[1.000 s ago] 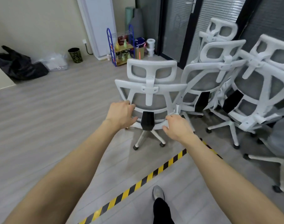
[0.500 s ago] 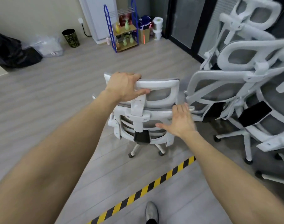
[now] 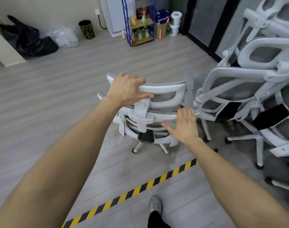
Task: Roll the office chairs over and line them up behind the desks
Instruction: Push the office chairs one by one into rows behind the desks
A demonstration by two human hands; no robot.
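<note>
Between the hands stands the chair (image 3: 150,119), its back toward the person, just left of the parked chairs (image 3: 249,89). Left hand (image 3: 126,89) grips the headrest (image 3: 163,92), fingers over the top bar, thumb beneath. Right hand (image 3: 184,125) lies flat on the backrest's upper edge, fingers straight and together. Headrest runs left to right; open floor lies left, so the left hand is likely to steer.

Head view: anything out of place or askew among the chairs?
The chairs on the right are jammed together, frames overlapping rather than lined up. The chair the left hand grips stands upright; nothing looks damaged or spilled.
</note>
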